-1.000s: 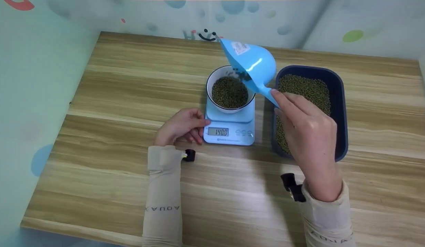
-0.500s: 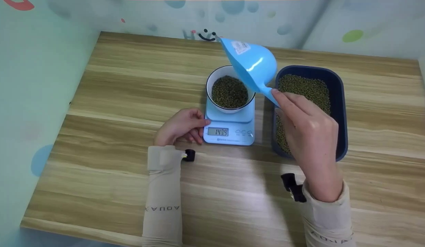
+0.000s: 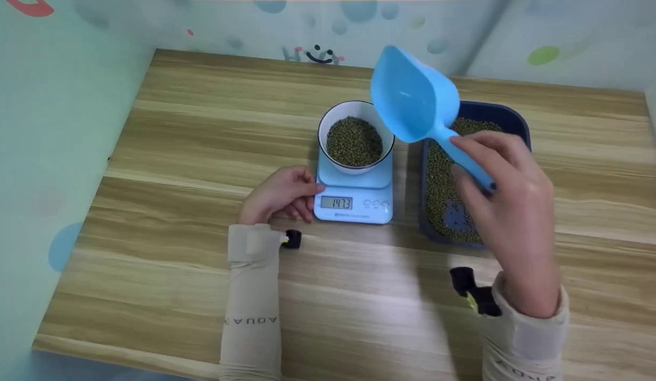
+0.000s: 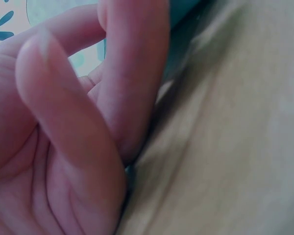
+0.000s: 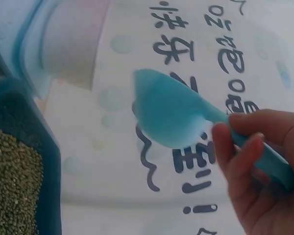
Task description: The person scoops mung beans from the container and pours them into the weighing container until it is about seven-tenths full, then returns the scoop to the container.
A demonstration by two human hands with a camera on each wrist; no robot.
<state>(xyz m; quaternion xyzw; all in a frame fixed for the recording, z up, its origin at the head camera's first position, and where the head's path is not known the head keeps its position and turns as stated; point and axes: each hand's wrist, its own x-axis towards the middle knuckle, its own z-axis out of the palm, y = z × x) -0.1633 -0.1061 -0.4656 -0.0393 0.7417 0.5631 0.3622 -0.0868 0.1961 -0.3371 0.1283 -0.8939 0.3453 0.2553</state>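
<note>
In the head view my right hand grips the handle of a light blue scoop above the table, its hollow side facing left with no beans visible in it. The right wrist view shows that scoop pinched between thumb and fingers. A white, dark-rimmed bowl holding small green beans stands on a light blue kitchen scale, whose display reads about 147.3. My left hand rests by the scale's left edge, its thumb touching it, fingers loosely bent in the left wrist view.
To the right of the scale stands a dark blue tub of green beans, partly hidden by my right hand; its bottom shows through near the front. The wood-patterned table meets a printed wall at the back.
Beans were falling from the scoop a second ago; the stream has stopped. The scoop has moved right and turned its hollow into view. The display rose from about 140 to 147.3. My left hand stays put.
</note>
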